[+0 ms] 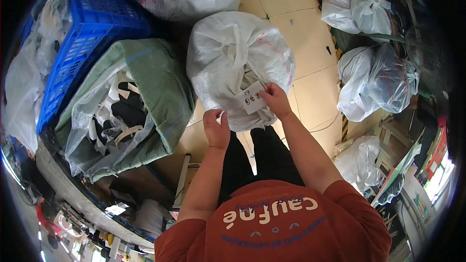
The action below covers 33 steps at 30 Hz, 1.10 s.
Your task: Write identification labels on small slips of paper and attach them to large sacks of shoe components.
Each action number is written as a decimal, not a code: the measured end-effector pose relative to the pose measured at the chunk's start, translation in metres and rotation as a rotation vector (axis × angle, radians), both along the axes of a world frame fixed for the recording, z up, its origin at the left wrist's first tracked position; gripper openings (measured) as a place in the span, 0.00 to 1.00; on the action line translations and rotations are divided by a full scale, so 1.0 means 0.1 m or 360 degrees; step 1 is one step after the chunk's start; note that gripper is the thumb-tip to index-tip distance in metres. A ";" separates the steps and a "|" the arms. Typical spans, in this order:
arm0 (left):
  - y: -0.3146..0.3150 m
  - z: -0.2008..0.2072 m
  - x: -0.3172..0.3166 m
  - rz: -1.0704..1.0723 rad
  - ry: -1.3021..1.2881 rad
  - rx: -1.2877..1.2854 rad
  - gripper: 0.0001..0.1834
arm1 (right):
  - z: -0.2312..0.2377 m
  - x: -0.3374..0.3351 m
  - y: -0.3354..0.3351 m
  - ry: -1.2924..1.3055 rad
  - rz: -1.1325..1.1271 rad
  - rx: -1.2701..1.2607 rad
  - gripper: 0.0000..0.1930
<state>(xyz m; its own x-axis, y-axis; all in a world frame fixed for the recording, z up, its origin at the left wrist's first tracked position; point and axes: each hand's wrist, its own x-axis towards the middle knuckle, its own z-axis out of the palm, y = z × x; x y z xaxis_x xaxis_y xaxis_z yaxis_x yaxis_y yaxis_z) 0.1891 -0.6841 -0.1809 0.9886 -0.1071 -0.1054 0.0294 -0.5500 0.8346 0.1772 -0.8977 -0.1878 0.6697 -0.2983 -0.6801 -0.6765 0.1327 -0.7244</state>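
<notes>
One bulging white sack (213, 63) stands on a tiled floor (310, 34), just in front of the person's legs. The right hand (275, 101) pinches a white paper slip (251, 100) by its right edge, thumb and fingertips close together. The slip, marked in dark handwriting, lies over the sack's gathered top, toward the edge nearest the person. The left hand (216, 127), fingers curled, is at the sack's near left edge; whether it grips anything cannot be made out. The slip looks light and thin, likely to bend or tear if pulled, so a side edge or corner seems the best hold. The sack looks soft, slightly slick and probably heavy; its bunched neck seems the surest grip. Leftward, an open green sack (158, 68) stands beside a blue crate (99, 22).
</notes>
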 end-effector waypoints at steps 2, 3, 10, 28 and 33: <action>-0.10 0.08 0.07 -0.0015 -0.0071 -0.0032 0.08 | -0.08 -0.03 -0.03 -0.0050 -0.0018 -0.0048 0.07; -0.14 0.11 0.12 -0.0060 -0.0170 -0.0018 0.09 | -0.07 -0.02 -0.04 -0.0056 -0.0134 0.0082 0.07; -0.27 0.36 0.23 -0.0483 -0.0619 0.0187 0.12 | -0.04 0.03 0.04 0.0002 -0.0227 -0.0185 0.07; -0.18 -0.22 0.27 -0.1397 0.0011 0.1004 0.40 | -0.06 0.11 0.17 0.0057 -0.0330 -0.0655 0.09; 0.01 -0.02 0.09 -0.1199 0.0125 0.1103 0.39 | 0.05 0.07 0.11 0.0080 -0.0293 -0.0668 0.12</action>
<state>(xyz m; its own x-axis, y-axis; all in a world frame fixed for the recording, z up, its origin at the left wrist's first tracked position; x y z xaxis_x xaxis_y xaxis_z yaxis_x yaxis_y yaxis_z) 0.1983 -0.6831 -0.1827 0.6774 -0.5882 -0.4418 -0.4822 -0.8086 0.3371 0.1847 -0.8867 -0.1831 0.5492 -0.6656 -0.5053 -0.7048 -0.0441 -0.7080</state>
